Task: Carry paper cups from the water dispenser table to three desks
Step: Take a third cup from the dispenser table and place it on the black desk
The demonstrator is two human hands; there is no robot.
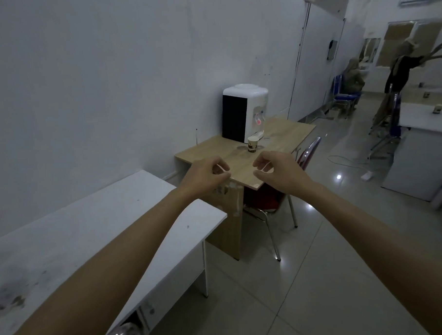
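Observation:
One paper cup point(252, 144) with a dark pattern stands upright on the wooden table point(284, 136), just in front of the white and black water dispenser point(245, 111). Both my arms reach forward over the table's near corner. My left hand point(205, 174) and my right hand point(278, 171) hold nothing; their fingers are curled loosely and apart. The cup is a short way beyond and between the two hands, touching neither.
A white desk point(96, 228) runs along the wall at the left. A red chair point(269, 200) is tucked under the wooden table. More white desks point(425, 115), blue chairs and a person stand at the far right. A cable and power strip lie on the tiled floor.

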